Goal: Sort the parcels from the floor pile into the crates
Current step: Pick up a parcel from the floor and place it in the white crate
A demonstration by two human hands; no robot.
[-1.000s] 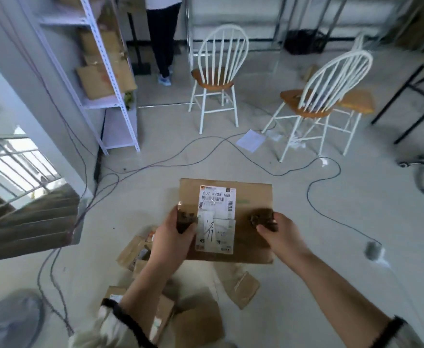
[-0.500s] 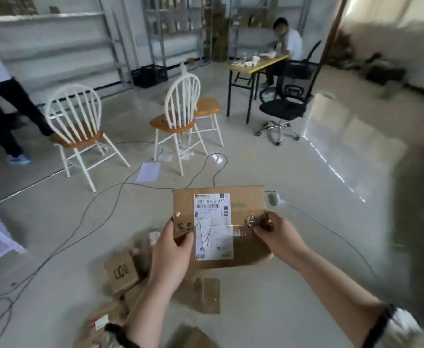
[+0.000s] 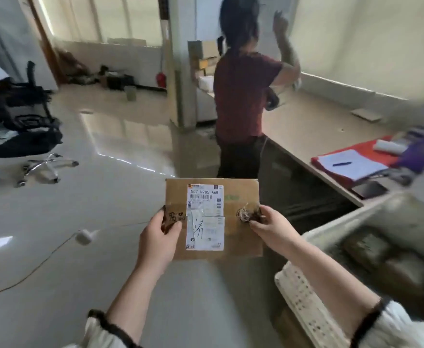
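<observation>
I hold a flat brown cardboard parcel (image 3: 238, 237) with a white shipping label in front of me, above the floor. My left hand (image 3: 156, 241) grips its left edge, thumb on the top face. My right hand (image 3: 272, 228) pinches its right edge beside a torn spot in the cardboard. A white perforated crate (image 3: 303, 307) stands at the lower right, just right of my right forearm, with brown parcels (image 3: 381, 254) lying inside it. The floor pile is out of view.
A person in a dark red shirt (image 3: 243, 96) stands just beyond the parcel beside a long table (image 3: 314, 126) bearing papers and a phone. A black office chair (image 3: 27, 121) stands at the left. A cable with a white plug (image 3: 82, 236) lies on the floor.
My view has swung right, away from the white chairs and the floor pile, to the table and the crate. Both hands keep the same hold on the parcel.
</observation>
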